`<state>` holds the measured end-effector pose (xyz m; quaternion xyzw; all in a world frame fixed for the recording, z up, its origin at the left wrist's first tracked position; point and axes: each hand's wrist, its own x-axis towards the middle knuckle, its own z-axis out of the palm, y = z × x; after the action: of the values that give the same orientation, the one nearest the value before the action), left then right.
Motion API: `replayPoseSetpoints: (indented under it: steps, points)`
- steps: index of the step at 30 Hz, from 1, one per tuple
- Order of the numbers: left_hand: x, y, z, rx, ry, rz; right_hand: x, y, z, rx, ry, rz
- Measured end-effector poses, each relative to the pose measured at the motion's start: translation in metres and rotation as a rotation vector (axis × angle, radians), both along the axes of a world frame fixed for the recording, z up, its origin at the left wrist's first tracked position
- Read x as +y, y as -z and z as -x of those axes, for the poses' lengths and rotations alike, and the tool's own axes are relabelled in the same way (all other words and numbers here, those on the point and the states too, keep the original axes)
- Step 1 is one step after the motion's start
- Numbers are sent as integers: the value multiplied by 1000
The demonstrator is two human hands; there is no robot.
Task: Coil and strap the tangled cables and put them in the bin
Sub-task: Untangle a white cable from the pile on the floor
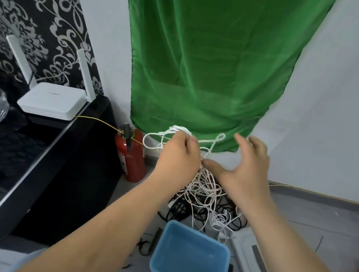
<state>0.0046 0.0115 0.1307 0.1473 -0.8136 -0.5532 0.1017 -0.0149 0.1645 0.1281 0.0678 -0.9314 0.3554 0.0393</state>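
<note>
Grey floor [324, 216], white wall [353, 91], green cloth [207, 59]. Left hand [179, 156] fingers pinch a white cable [150, 136] above the tangle [206, 199]; right hand [247, 168] fingers spread wide, gripping nothing.

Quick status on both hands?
Left hand: grips loops of the white cable.
Right hand: open, fingers spread, holding nothing.
</note>
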Motion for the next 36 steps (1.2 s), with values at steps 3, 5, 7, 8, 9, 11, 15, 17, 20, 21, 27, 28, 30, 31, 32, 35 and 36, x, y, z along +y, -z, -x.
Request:
replayPoseSetpoints:
  steps: [3, 5, 7, 8, 9, 11, 15, 17, 20, 21, 27, 28, 30, 31, 32, 35, 36]
  points:
    - [-3, -14, -4, -19, -90, -289, 4, 0, -4, -497, 28, 225]
    - [-3, -20, -7, -39, -130, -489, 5, 3, -6, -725, -18, 384]
    - [-3, -25, -10, -36, -137, -649, 4, 6, -5, -789, -106, 520]
    - [-4, -27, -11, -36, -122, -692, 3, 7, -3, -790, -129, 590]
    - [-5, -28, -12, -46, -92, -721, 2, 6, -2, -782, -137, 641]
    - [-5, -28, -14, -82, -4, -689, 3, 2, -3, -781, -156, 677]
    - [-3, -24, -15, -99, 113, -585, 6, 1, -7, -854, -262, 756]
    - [-5, -21, -11, -134, 140, -557, 4, 0, -5, -806, -263, 794]
    - [-5, -16, -8, -165, 164, -444, 1, 3, 0, -673, -217, 804]
    - [-5, -13, -7, -163, 180, -414, 0, 5, 2, -632, -200, 800]
    - [1, -11, -8, -80, 244, -150, 2, 14, 13, -493, -11, 820]
    - [0, -8, -8, -87, 256, -75, 3, 13, 14, -444, 36, 800]
    - [-3, -3, -7, -110, 296, 76, 5, 14, 19, -346, 110, 787]
    - [-6, 1, -7, -121, 314, 173, 8, 15, 22, -312, 149, 802]
    - [-8, 4, -7, -124, 325, 263, 12, 13, 24, -282, 191, 826]
    - [-13, 7, -6, -136, 325, 434, 24, 9, 34, -217, 291, 844]
    - [-15, 8, -5, -157, 324, 449, 30, 9, 37, -199, 342, 852]
